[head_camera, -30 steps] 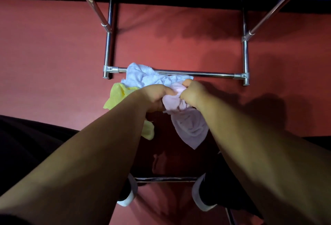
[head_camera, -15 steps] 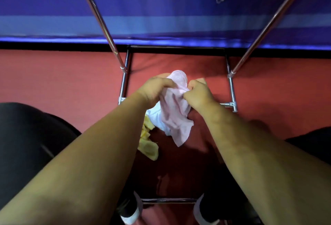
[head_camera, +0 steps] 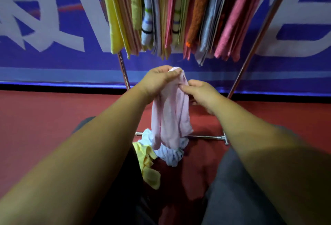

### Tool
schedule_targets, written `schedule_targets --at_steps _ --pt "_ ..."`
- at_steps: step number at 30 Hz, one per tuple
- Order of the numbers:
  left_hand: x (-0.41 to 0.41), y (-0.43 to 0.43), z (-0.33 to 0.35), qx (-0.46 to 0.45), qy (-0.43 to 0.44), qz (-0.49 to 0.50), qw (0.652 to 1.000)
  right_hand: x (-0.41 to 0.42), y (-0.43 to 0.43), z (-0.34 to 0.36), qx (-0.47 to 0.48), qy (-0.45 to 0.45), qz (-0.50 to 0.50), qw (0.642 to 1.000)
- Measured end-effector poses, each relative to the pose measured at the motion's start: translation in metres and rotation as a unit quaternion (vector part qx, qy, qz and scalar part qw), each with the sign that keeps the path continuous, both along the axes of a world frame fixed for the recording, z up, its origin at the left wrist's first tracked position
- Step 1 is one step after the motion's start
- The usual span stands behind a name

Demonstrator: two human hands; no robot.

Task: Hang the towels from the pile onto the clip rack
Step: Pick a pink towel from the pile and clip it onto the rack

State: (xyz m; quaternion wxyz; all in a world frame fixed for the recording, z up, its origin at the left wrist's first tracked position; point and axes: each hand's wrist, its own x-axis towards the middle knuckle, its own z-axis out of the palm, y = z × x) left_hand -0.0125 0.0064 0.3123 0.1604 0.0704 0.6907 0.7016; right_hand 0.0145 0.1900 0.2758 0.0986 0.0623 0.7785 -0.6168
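Observation:
A pale pink towel point(head_camera: 170, 115) hangs in the air in front of me. My left hand point(head_camera: 159, 79) pinches its top corner. My right hand point(head_camera: 200, 92) pinches its edge just below and to the right. Under it on the floor lies the pile: a white-blue towel point(head_camera: 170, 155) and a yellow towel point(head_camera: 147, 164). Above, the clip rack carries several hanging towels point(head_camera: 170, 13) in yellow, pink, orange and grey; its clips are out of view.
The rack's slanted steel legs point(head_camera: 123, 70) rise left and right, and a low crossbar point(head_camera: 206, 136) runs along the red floor point(head_camera: 44, 126). A blue banner with white letters point(head_camera: 53, 27) stands behind. My dark-trousered knees flank the pile.
Both hands have lifted the pink towel up off the pile, and it now hangs lengthwise. My view tilted upward, bringing the hanging towels into sight.

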Motion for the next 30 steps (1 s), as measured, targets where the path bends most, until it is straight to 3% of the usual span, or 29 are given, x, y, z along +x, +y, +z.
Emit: schedule_targets --at_steps 6,12,17,20,24,26,30 --pt "0.018 -0.014 0.026 0.036 0.035 0.023 0.998 0.024 0.001 0.027 -0.028 0.043 0.013 0.999" --pt "0.026 -0.029 0.005 0.04 0.021 0.079 0.996 0.026 -0.002 0.014 -0.015 0.058 -0.058 0.997" --pt "0.02 -0.027 -0.012 -0.16 0.079 0.127 0.976 0.025 -0.003 0.01 -0.015 0.048 -0.132 0.99" --pt "0.023 -0.014 -0.019 -0.298 0.131 0.094 0.941 0.019 -0.004 0.008 -0.087 0.002 -0.168 0.982" --pt "0.03 0.009 -0.027 -0.21 0.051 -0.021 0.976 0.009 -0.004 0.009 -0.218 -0.06 -0.231 0.946" --pt "0.034 0.015 -0.034 -0.238 0.037 -0.085 0.967 0.009 -0.009 0.018 -0.341 -0.084 -0.258 0.9" --pt "0.034 0.025 -0.046 -0.293 0.094 -0.145 0.94 0.005 -0.009 0.029 -0.423 -0.072 -0.287 0.856"
